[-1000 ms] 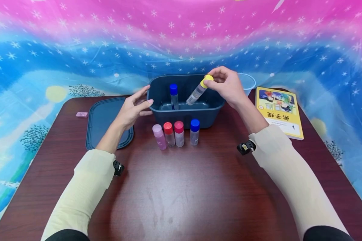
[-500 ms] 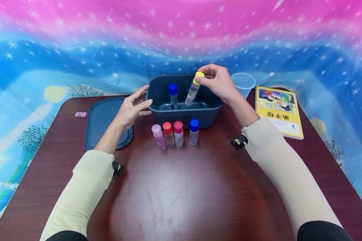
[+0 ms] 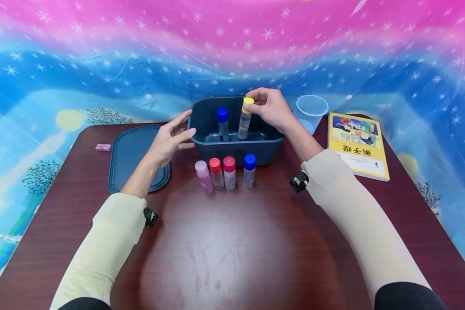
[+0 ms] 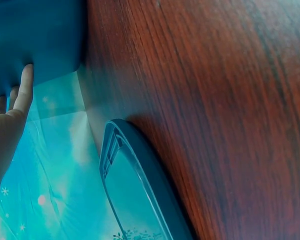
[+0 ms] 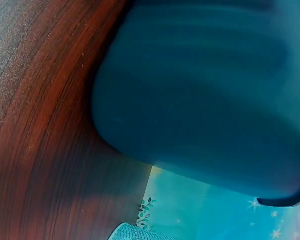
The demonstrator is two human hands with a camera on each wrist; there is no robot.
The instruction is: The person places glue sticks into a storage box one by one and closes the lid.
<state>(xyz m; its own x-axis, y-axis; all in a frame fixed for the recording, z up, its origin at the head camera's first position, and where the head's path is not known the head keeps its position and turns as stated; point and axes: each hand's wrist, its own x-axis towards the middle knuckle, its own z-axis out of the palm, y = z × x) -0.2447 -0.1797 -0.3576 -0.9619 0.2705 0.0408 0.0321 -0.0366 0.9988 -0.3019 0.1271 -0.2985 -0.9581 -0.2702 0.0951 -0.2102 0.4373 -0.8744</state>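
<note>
In the head view, my right hand pinches the yellow cap of a small clear bottle, held nearly upright inside the dark blue plastic bin. A blue-capped clear bottle stands in the same bin, left of it. My left hand rests against the bin's left end, thumb at the rim. In the left wrist view the left hand's fingers reach straight to the bin's outer wall. The right wrist view shows the bin's side; the bottles and right hand are hidden there.
A pink bottle, two red-capped bottles and a blue-capped bottle stand before the bin. The bin's lid and a pink eraser-like block lie left. A clear cup and yellow book are right.
My right hand has moved left with the yellow-capped bottle, which has turned from slanted to nearly upright and sits a little lower. The left hand has stayed on the bin.
</note>
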